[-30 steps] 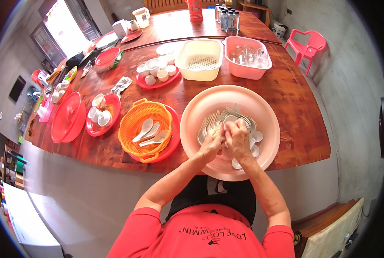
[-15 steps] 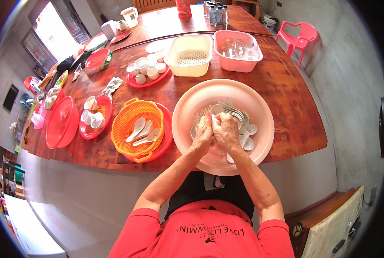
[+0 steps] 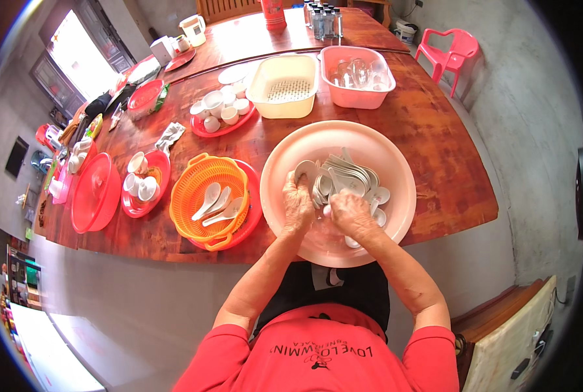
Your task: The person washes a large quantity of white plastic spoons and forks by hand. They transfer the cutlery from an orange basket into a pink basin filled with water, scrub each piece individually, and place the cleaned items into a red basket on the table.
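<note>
A large pale pink basin (image 3: pixel 399 215) stands at the table's near edge, with both my hands inside it. My left hand (image 3: pixel 298 204) is closed on a white spoon (image 3: pixel 307 170), whose bowl shows above the fingers at the basin's left side. Closed in a fist, my right hand (image 3: pixel 351 214) is over the middle of the basin. A small whitish bit pokes out beside its thumb; what it grips is mostly hidden. Stacked white spoons (image 3: pixel 350 168) lie just beyond the right hand, and more loose spoons (image 3: pixel 378 196) lie to its right.
Left of the basin, an orange colander (image 3: pixel 185 208) with white spoons rests on a red tray (image 3: pixel 255 196). Red plates with white cups (image 3: pixel 147 187) and a red basin (image 3: pixel 95 196) stand farther left. Behind are a cream basket (image 3: pixel 282 104) and a pink tub (image 3: pixel 358 98) of glasses.
My hands were together over the basin and have moved apart. The left now has a spoon at the left side; the right has shifted slightly right and nearer.
</note>
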